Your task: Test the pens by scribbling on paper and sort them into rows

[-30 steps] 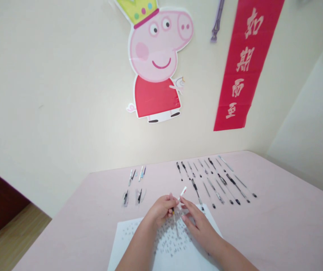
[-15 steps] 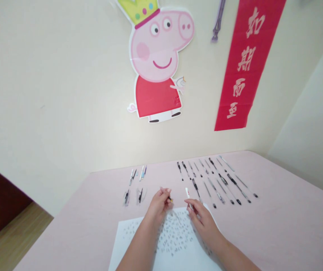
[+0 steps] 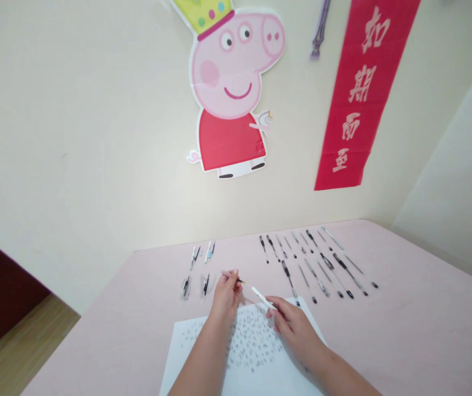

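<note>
My left hand (image 3: 224, 294) is closed in a pinch on a thin pen refill (image 3: 236, 279) with a dark tip, held just above the pink table (image 3: 405, 330). Its tip points right. My right hand (image 3: 291, 324) pinches a white pen barrel (image 3: 262, 297) that slants up to the left toward the refill. The two parts are apart by a small gap. Both hands hover over the far edge of a white sheet of paper (image 3: 252, 352) covered in small handwriting.
Several pens and refills (image 3: 318, 264) lie in rows at the back right of the table. Pen caps and small parts (image 3: 197, 272) lie in pairs at the back left. A cartoon pig cutout (image 3: 231, 88) and a red banner (image 3: 360, 93) hang on the wall.
The hands have drawn apart: the left hand carried the refill up and to the left, and the right hand tilted the white barrel down toward the left.
</note>
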`<action>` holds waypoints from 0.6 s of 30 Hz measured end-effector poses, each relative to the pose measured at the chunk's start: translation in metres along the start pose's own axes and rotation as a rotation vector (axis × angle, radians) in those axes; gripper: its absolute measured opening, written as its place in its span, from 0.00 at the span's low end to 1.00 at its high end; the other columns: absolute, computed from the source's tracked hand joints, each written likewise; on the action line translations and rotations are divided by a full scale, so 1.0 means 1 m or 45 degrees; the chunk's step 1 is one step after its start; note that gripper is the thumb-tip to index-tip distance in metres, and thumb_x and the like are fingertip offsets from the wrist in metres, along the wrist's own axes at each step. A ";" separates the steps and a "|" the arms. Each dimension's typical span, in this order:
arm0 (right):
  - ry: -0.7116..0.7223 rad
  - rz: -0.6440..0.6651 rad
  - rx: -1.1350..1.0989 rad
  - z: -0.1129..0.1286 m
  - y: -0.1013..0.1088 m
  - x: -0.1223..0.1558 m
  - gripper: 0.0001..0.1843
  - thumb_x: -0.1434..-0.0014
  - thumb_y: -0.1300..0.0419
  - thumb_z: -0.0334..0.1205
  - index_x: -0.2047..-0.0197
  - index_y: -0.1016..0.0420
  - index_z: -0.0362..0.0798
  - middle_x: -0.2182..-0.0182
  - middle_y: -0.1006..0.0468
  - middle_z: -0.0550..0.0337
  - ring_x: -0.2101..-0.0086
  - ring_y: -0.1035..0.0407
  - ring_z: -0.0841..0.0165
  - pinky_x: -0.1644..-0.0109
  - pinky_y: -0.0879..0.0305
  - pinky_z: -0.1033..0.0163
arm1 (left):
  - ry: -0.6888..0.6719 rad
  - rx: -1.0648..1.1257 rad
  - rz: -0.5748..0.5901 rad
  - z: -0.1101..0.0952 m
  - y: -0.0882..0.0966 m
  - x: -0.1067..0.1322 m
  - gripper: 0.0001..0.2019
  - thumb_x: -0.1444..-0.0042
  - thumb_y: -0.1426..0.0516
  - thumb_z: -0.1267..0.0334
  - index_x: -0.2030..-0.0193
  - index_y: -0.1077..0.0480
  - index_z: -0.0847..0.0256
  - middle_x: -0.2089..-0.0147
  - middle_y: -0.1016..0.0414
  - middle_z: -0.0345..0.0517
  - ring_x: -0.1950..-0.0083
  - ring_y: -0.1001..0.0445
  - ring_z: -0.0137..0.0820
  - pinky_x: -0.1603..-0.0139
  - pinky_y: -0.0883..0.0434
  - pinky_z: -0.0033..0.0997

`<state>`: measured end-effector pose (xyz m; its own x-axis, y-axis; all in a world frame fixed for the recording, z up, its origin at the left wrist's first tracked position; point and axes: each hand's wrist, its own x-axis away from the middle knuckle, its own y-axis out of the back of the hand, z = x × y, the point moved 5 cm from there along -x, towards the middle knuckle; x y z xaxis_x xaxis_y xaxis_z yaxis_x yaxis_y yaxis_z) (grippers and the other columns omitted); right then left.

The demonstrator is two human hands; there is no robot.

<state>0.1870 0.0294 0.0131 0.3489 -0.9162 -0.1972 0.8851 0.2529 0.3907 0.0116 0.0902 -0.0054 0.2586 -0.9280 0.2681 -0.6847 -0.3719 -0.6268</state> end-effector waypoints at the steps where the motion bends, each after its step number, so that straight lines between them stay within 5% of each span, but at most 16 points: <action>1: 0.005 -0.004 0.015 0.001 0.001 0.000 0.18 0.38 0.52 0.41 0.49 0.31 0.45 0.67 0.24 0.56 0.73 0.33 0.68 0.67 0.35 0.64 | 0.004 -0.001 0.015 0.001 -0.001 0.001 0.14 0.59 0.32 0.65 0.73 0.34 0.64 0.79 0.34 0.32 0.83 0.36 0.16 0.82 0.37 0.13; 9: 0.007 -0.006 0.013 0.002 0.001 0.000 0.18 0.38 0.53 0.41 0.49 0.31 0.46 0.68 0.24 0.57 0.73 0.33 0.69 0.67 0.36 0.64 | 0.055 -0.062 0.126 0.005 -0.009 0.008 0.16 0.62 0.31 0.61 0.71 0.30 0.65 0.78 0.31 0.35 0.81 0.35 0.17 0.79 0.35 0.15; 18: -0.008 -0.183 0.067 -0.004 0.010 -0.002 0.18 0.38 0.51 0.44 0.52 0.27 0.46 0.69 0.24 0.56 0.71 0.32 0.66 0.64 0.36 0.62 | 0.145 -0.107 0.298 0.008 -0.019 0.018 0.17 0.53 0.37 0.52 0.67 0.25 0.68 0.74 0.29 0.42 0.76 0.31 0.22 0.72 0.32 0.20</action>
<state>0.1966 0.0354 0.0143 0.2175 -0.9437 -0.2492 0.9082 0.1022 0.4058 0.0347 0.0808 0.0053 0.0116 -0.9784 0.2065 -0.7720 -0.1401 -0.6200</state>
